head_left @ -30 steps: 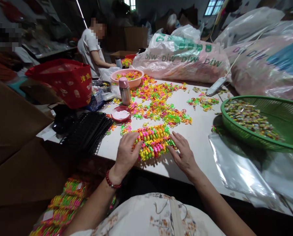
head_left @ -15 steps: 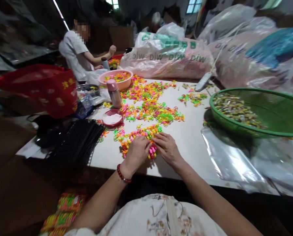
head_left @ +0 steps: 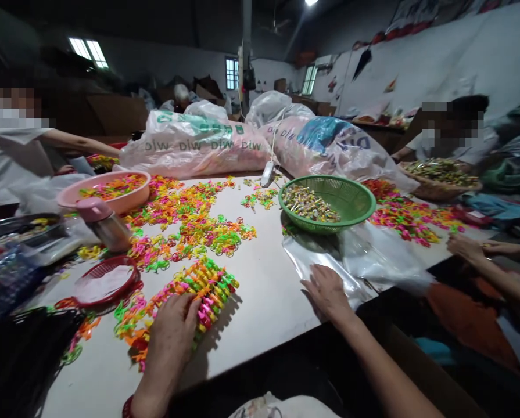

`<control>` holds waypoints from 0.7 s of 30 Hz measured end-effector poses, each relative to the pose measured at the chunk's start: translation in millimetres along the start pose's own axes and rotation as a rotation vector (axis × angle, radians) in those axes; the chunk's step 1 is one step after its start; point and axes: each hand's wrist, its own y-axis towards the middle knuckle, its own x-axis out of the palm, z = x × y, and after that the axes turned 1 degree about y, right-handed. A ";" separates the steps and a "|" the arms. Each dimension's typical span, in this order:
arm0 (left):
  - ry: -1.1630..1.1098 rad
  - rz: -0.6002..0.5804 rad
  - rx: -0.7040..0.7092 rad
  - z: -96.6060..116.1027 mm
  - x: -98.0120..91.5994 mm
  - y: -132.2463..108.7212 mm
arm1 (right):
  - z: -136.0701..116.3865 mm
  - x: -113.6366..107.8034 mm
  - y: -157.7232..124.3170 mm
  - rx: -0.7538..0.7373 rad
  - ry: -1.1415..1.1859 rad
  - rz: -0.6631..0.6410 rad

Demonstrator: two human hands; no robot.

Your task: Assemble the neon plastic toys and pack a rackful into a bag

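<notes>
My left hand (head_left: 175, 325) is closed on the near side of a block of small bright plastic pieces (head_left: 214, 290), lined up in tight rows of pink, green, yellow and orange. The exact shape of each piece is too small to make out. My right hand (head_left: 327, 290) has its fingers apart, and the fingertips lie over the near edge of a stack of clear plastic bags (head_left: 298, 252). Nothing shows in its grasp.
Loose plastic pieces (head_left: 185, 203) cover the table (head_left: 260, 290). Around them stand a green basket (head_left: 351, 203), pink basin (head_left: 131, 200), flask (head_left: 111, 223) and red tray (head_left: 131, 284). Large filled sacks (head_left: 198, 151) lie behind. Co-workers sit left and right; a person's hand (head_left: 464, 247) shows at right.
My right hand has left the plastic pieces and moved right to the clear bags. My left hand stays at the rows. The view has swung right, bringing another co-worker into sight.
</notes>
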 end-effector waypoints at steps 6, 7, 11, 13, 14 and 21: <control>0.087 0.007 -0.203 16.1 7.9 15.4 | 55.3 -5.1 -6.7 0.056 -0.068 -0.099; 0.072 0.014 -0.216 20.3 10.6 15.8 | 55.9 -3.4 -4.3 0.042 -0.062 -0.092; -0.046 0.024 -0.275 39.9 22.0 11.0 | 57.9 2.1 9.0 0.031 -0.068 -0.067; -0.087 0.010 -0.270 50.9 24.6 6.7 | 61.1 -0.7 16.1 0.037 -0.077 -0.053; -0.085 0.023 -0.245 56.7 24.3 4.5 | 62.9 -3.9 19.9 0.042 -0.082 -0.044; -0.188 0.040 0.273 115.3 19.7 -10.6 | 70.5 -40.1 64.6 0.066 -0.121 0.027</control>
